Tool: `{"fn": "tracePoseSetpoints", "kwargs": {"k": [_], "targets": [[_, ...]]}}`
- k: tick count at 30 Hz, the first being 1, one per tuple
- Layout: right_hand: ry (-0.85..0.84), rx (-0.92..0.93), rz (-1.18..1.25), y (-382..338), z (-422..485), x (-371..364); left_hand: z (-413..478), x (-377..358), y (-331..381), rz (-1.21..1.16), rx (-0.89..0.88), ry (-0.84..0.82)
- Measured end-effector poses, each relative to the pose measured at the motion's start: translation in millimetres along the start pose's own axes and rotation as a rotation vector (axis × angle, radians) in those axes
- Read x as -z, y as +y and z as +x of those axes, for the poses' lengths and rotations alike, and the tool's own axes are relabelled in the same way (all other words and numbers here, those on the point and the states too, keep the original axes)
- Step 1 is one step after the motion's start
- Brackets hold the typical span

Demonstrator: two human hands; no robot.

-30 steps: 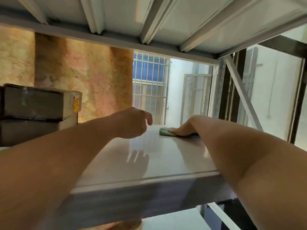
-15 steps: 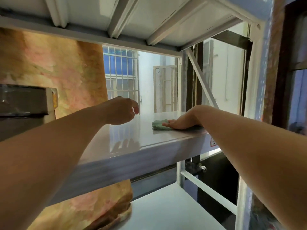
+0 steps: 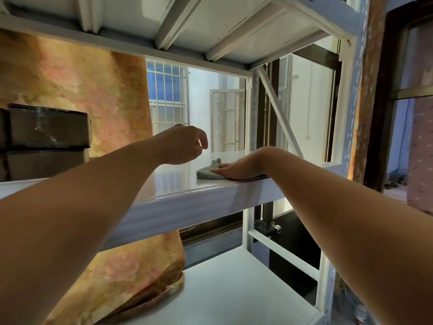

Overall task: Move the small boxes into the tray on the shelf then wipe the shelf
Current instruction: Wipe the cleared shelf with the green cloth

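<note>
My right hand (image 3: 236,170) lies flat, palm down, on a green cloth (image 3: 207,172) near the front right part of the glossy white shelf (image 3: 192,200). The cloth sticks out to the left of the fingers. My left hand (image 3: 185,145) hovers above the shelf a little left of the cloth, fingers loosely curled and holding nothing. Two stacked brown cardboard boxes (image 3: 46,139) wrapped in tape stand at the left end of the shelf. No tray is in view.
The metal rack has a shelf above (image 3: 210,26) and a lower white shelf (image 3: 229,285). An orange patterned curtain (image 3: 93,90) hangs behind the rack and bunches on the lower shelf. A diagonal brace (image 3: 278,113) and upright post (image 3: 349,113) close the right end.
The view has swung left to right and dropped, so the shelf front edge is now seen from lower. My right hand with the cloth has slid toward the shelf's front right edge. The left hand stays raised.
</note>
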State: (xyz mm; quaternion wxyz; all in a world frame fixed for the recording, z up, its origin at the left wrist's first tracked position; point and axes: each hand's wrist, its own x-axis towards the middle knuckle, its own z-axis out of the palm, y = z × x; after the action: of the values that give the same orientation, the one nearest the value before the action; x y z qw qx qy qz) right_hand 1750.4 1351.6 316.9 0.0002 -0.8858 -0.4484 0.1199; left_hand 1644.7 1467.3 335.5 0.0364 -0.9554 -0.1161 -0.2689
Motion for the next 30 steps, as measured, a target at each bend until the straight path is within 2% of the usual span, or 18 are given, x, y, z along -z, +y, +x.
{"fn": "tracePoseSetpoints", "kwargs": {"k": [6,12,18,23,30], "targets": [[-0.022,0.191,0.037,-36,-10,-8,-13,5,-3,-0.018,0.055,-0.08],[-0.026,0.295,0.015,-78,-13,-16,-30,14,-14,0.006,0.117,-0.099],[0.099,0.482,0.058,-110,-23,-24,-37,19,-21,0.01,0.168,-0.093],[0.195,0.441,0.027,-107,-18,-16,-28,15,-15,-0.005,0.169,-0.099],[0.099,0.353,0.095,-71,12,-11,-12,7,-2,0.042,0.21,-0.019]]}}
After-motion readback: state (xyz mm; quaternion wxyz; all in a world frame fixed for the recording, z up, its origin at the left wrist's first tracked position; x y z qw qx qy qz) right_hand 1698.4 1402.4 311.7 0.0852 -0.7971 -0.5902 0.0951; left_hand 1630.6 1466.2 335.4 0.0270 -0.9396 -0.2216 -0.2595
